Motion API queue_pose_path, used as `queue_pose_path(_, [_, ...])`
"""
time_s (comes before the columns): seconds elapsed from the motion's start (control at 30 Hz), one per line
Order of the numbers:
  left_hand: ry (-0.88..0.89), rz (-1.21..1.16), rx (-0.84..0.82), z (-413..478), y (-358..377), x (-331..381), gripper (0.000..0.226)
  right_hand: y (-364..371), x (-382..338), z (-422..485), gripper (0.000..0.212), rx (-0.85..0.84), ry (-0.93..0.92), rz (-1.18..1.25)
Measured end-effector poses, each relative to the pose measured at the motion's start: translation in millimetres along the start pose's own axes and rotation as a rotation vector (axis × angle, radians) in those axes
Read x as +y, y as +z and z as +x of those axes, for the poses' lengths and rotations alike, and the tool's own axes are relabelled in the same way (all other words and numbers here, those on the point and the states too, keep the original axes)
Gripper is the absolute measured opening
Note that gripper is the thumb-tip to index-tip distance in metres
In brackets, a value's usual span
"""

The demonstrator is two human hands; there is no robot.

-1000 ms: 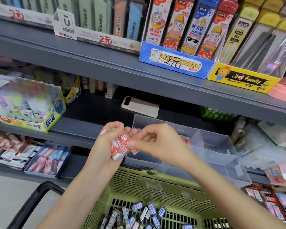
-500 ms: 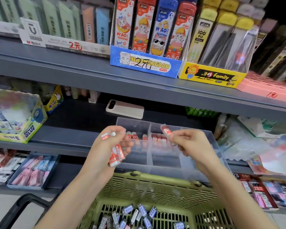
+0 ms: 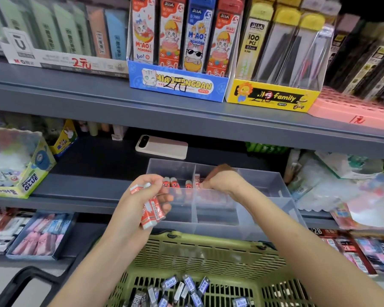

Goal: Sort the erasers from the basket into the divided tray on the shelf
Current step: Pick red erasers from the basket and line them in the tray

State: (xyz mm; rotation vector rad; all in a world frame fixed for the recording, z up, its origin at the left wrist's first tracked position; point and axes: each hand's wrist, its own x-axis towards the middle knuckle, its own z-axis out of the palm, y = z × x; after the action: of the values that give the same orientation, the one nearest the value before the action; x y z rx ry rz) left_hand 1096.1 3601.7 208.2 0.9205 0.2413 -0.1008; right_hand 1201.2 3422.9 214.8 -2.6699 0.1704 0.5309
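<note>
A clear divided tray [image 3: 262,227] sits at the front of the middle shelf. My left hand [image 3: 140,200] is just left of it, closed around a bunch of red-and-white erasers [image 3: 152,210]. My right hand [image 3: 222,180] reaches down into the tray's back middle compartment, fingers pinched on a red eraser [image 3: 197,181] that is mostly hidden by the fingers. Several red erasers [image 3: 174,182] stand in the back left compartment. Below, the green basket [image 3: 208,258] holds several blue-and-black erasers [image 3: 186,289].
A phone [image 3: 162,147] lies on the shelf behind the tray. A glue box [image 3: 20,165] stands to the left, plastic packets [image 3: 341,187] to the right. The upper shelf edge [image 3: 186,116] overhangs the tray. The basket's black handle [image 3: 16,286] is at lower left.
My right hand took one red eraser from the left hand's bunch, carried it right and has gone down into the tray's back middle compartment. The left hand stayed put.
</note>
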Motion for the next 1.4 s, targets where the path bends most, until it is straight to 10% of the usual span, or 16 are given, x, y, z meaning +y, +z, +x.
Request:
queue_pose_path(0.23, [-0.06,-0.129,-0.019,-1,3,2,0.01,0,-1,-2,0.025,-0.048,-0.032,0.007])
queue_pose_path(0.4, [-0.094,-0.352,-0.008,0,5,6,0.015,5,-10,-50,0.022,0.341,-0.366,0.216])
queue_pose_path(0.8, [-0.082,-0.248,-0.169,-13,-4,7,0.041,32,-27,-110,0.011,-0.288,-0.331,0.912])
queue_pose_path(1.03, [0.017,0.203,-0.035,-17,-15,15,0.033,20,-11,-109,0.015,-0.234,-0.327,0.965])
queue_pose_path(1.4, [0.104,0.813,-0.279,6,17,18,0.003,12,10,-99,0.007,-0.122,-0.407,0.878])
